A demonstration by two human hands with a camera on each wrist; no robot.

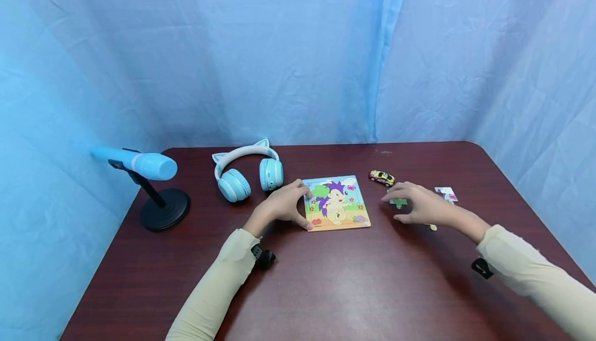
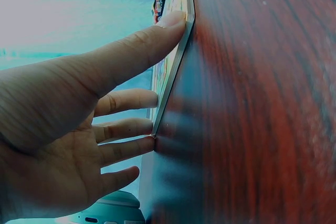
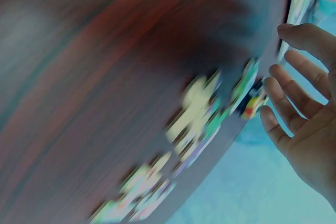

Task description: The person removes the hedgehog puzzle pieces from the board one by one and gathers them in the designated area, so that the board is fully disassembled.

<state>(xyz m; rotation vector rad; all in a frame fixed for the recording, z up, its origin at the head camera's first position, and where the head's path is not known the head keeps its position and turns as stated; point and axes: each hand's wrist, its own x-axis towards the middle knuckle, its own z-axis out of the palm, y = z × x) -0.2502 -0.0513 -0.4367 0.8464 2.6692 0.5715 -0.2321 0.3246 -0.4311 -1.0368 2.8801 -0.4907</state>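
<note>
My left hand (image 1: 283, 204) touches the left side of a square puzzle board (image 1: 333, 202) printed with a purple-haired hedgehog. In the left wrist view, its thumb (image 2: 170, 20) rests at one corner, and the fairly straight fingers meet the board's edge. To the right, my right hand (image 1: 421, 205) hovers with loosely bent fingers over loose puzzle pieces, holding nothing. A green puzzle piece (image 1: 399, 203) shows beneath its fingers, and a pink and white piece (image 1: 447, 194) lies beyond the wrist. Several blurred puzzle pieces (image 3: 197, 106) appear in the right wrist view, some hidden by the hand in the head view.
A yellow toy car (image 1: 382, 177) stands behind the green piece. Pale blue cat-ear headphones (image 1: 235, 184) lie left of the board. A blue microphone (image 1: 155, 166) on a black stand (image 1: 165, 209) is at the far left. Blue curtains surround the dark wooden table (image 1: 335, 284).
</note>
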